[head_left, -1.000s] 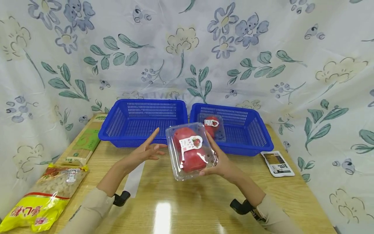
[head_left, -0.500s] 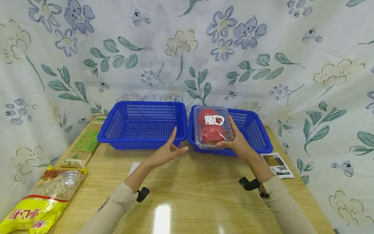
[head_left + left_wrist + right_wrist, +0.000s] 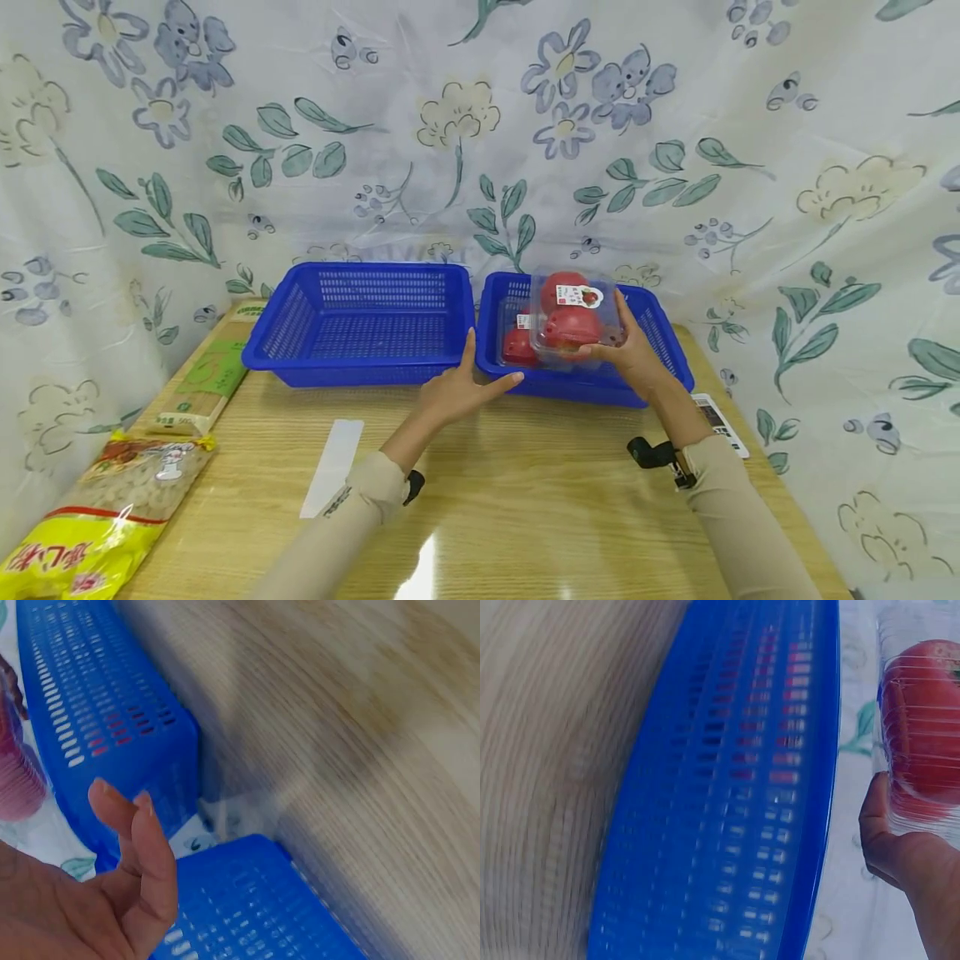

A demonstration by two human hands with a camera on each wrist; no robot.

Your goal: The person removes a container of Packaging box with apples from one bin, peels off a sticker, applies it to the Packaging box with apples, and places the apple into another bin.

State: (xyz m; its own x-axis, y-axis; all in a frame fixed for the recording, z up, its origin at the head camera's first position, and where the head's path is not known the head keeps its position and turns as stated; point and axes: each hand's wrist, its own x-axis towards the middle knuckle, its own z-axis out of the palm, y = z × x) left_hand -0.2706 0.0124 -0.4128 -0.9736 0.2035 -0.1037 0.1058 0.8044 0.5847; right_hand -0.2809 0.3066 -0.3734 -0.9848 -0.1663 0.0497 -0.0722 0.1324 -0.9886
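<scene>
My right hand (image 3: pixel 633 354) grips a clear plastic box of tomatoes (image 3: pixel 572 327) by its right side, holding it above the right blue basket (image 3: pixel 671 367). The right wrist view shows the thumb and fingers at the edge of the box (image 3: pixel 922 735). Partly covered by the held box, a second box of tomatoes (image 3: pixel 519 346) sits in that basket's left part. My left hand (image 3: pixel 453 393) holds nothing; its index finger and thumb are extended near the facing corners of the two baskets. In the left wrist view the hand (image 3: pixel 127 892) shows its fingers in front of the blue baskets.
The left blue basket (image 3: pixel 360 367) stands beside the right one. A green-labelled noodle pack (image 3: pixel 210 367) and a yellow bag (image 3: pixel 112 508) lie at the left. A white strip (image 3: pixel 333 467) lies on the wooden table (image 3: pixel 510 517), and a white pouch (image 3: pixel 720 425) lies at the right.
The right hand has carried the box of tomatoes from the table's middle back and right, over the right basket. The left hand has moved right, from the left basket's front toward the gap.
</scene>
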